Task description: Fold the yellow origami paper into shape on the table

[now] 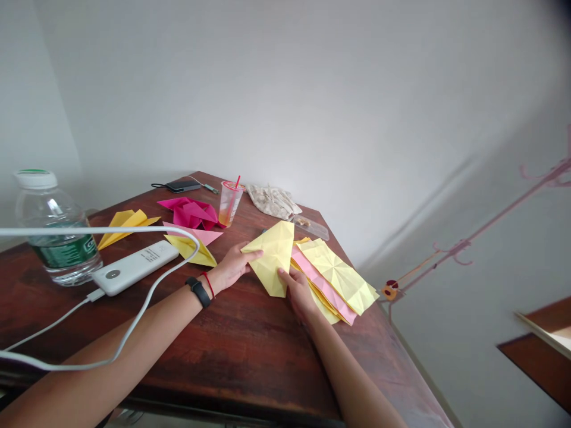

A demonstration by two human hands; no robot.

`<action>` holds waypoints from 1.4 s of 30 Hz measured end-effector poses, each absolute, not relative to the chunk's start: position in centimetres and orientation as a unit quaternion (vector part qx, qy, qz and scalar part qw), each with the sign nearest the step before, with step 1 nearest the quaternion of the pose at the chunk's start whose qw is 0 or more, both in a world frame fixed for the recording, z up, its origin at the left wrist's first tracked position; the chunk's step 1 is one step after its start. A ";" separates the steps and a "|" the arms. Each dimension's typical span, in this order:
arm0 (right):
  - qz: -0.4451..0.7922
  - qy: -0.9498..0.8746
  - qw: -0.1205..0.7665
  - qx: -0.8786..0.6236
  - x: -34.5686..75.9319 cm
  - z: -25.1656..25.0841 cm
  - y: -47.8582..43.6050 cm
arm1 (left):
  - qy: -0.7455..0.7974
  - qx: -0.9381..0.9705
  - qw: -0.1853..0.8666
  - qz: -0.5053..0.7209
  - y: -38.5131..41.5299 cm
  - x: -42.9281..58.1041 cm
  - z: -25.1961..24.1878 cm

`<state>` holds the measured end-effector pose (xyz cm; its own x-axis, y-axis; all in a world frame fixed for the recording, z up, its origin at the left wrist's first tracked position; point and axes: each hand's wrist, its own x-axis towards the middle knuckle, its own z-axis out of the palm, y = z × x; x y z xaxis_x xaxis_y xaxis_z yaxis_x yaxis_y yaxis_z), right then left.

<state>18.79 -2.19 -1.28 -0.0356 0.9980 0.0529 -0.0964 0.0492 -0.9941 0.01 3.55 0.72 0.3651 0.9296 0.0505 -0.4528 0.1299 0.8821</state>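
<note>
A folded pale yellow paper (274,255) lies on the dark wooden table (232,351) between my hands. My left hand (232,267) pinches its left corner, thumb on top. My right hand (300,295) presses its lower right edge with fingers closed on the sheet. Just right of it sits a stack of creased yellow and pink sheets (339,279).
A water bottle (53,229), a white power bank (134,267) with a white cable (147,297), yellow paper planes (125,224), a pink and yellow folded piece (191,244), a magenta folded piece (191,213), a plastic cup with straw (231,203), a phone (182,186) and a cloth (272,201) stand behind.
</note>
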 end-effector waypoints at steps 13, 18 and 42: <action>0.503 -0.408 0.607 -0.461 18.4 0.0 -2.4 | 0.289 0.784 0.300 0.461 3.4 -0.3 0.2; 0.499 -0.410 0.601 -0.472 19.3 -0.6 -1.8 | 0.301 0.821 0.261 0.410 3.4 -0.2 -0.3; 0.491 -0.489 0.521 -0.497 19.9 -0.9 -2.0 | 0.345 0.739 0.372 0.444 4.2 -0.3 -0.2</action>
<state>19.91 -2.03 -0.86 0.0381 0.9990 0.0214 -0.0255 0.0224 -0.9994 -0.33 4.21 -0.24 0.3683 0.8398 0.3989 0.1793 -0.4852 0.8558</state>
